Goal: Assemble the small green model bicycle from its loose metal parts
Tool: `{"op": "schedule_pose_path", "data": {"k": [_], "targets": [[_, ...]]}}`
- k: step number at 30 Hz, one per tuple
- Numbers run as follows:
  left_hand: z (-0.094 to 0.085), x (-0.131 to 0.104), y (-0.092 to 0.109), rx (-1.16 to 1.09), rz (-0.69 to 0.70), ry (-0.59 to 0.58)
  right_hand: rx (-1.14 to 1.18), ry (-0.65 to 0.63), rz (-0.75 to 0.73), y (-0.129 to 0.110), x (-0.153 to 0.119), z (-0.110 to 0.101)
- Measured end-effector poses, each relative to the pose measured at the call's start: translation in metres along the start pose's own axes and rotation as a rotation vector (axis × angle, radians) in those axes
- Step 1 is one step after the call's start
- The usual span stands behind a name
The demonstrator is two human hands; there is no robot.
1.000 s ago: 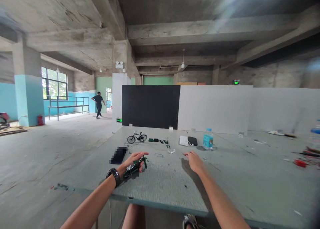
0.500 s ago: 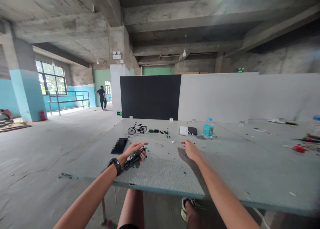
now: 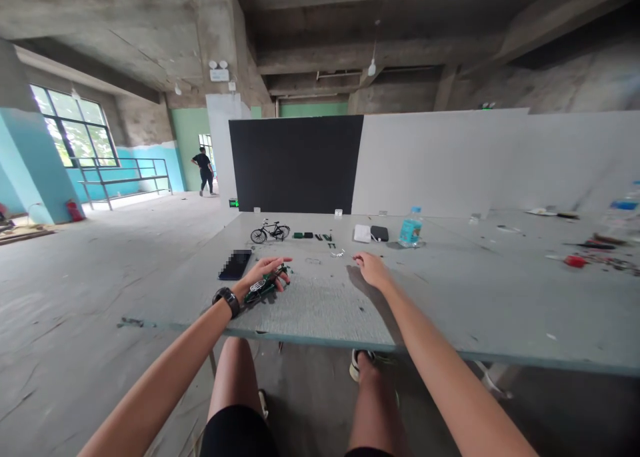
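Note:
My left hand (image 3: 263,269), with a black band on its wrist, is closed around a dark green model bicycle (image 3: 256,293) that lies tilted low over the table. Its index finger points out to the right, and part of the model is hidden behind the fingers. My right hand (image 3: 372,266) is just above the table, fingertips pinched together; whatever is between them is too small to make out. Beside those fingertips lie small silver pieces (image 3: 339,253). Farther back are little dark green parts (image 3: 327,238), a green-and-black block (image 3: 299,235) and a black model bicycle (image 3: 271,231) standing upright.
A phone (image 3: 235,265) lies left of my left hand. Behind my right hand are a white case (image 3: 362,233), a dark case (image 3: 379,234) and a blue-labelled bottle (image 3: 411,228). Red-handled tools (image 3: 575,261) lie far right. A black panel (image 3: 295,167) stands behind the table; a person (image 3: 203,170) is in the distance.
The camera view has tipped downward, so the table appears higher and more of my legs shows. Both hands keep nearly the same pose and place on the table.

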State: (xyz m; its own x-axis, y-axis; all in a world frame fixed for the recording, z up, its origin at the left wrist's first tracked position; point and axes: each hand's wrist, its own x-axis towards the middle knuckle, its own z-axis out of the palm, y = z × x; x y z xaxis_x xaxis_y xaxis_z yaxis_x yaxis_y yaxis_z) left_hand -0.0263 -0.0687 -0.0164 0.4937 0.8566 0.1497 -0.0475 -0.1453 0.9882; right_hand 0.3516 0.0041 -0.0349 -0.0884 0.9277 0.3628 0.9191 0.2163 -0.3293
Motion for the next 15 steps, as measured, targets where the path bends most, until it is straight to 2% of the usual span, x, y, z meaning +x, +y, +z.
{"op": "schedule_pose_path", "data": {"k": [6,11,15], "targets": [[-0.006,0.004,-0.007,-0.029,-0.011,-0.011,0.045,0.013,-0.134,-0.015,-0.003,0.006],[-0.009,0.006,-0.011,-0.044,-0.013,-0.027,0.210,-0.150,-0.301,-0.027,-0.007,0.005],[-0.006,0.002,-0.004,-0.044,0.003,-0.022,0.194,-0.205,-0.351,-0.036,-0.009,0.003]]}}
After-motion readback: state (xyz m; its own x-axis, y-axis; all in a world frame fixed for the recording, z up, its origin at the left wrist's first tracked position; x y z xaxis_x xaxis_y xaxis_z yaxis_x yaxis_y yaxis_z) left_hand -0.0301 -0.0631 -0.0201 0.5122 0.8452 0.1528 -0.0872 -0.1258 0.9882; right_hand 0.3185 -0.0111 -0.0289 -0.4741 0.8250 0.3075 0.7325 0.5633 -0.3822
